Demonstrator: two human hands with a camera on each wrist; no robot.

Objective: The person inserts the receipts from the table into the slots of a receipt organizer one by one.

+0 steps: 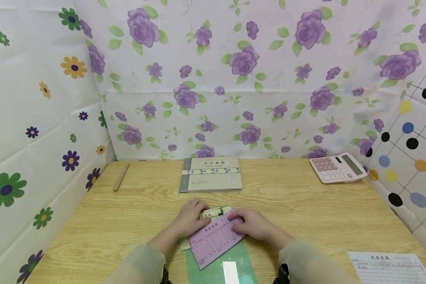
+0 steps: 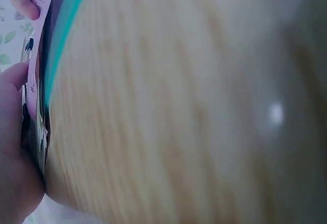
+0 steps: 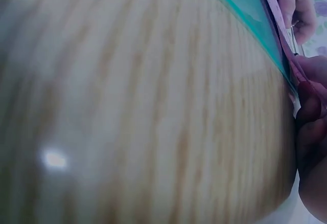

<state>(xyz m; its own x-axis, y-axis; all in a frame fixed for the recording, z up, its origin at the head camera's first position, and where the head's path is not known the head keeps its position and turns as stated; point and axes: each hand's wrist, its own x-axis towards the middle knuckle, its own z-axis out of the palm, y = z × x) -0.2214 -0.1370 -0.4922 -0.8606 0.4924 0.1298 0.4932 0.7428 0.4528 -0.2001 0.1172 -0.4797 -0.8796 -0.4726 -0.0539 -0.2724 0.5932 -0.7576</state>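
Note:
A pink printed slip lies aslant over a green clipboard, with pale yellow slips partly hidden beneath it. At the top of the stack is a metal clip with a black part. My left hand rests beside this clip, its thumb against the pink slip; the undersides of its fingers are hidden. My right hand pinches the pink slip's right end. In the right wrist view, the slip passes between that hand's thumb and fingers.
A ledger book lies behind the hands. The pink calculator stands at the back right, and a tan pen-like stick at the back left. At the front right is a white printed form. Flowered cloth surrounds the wooden table.

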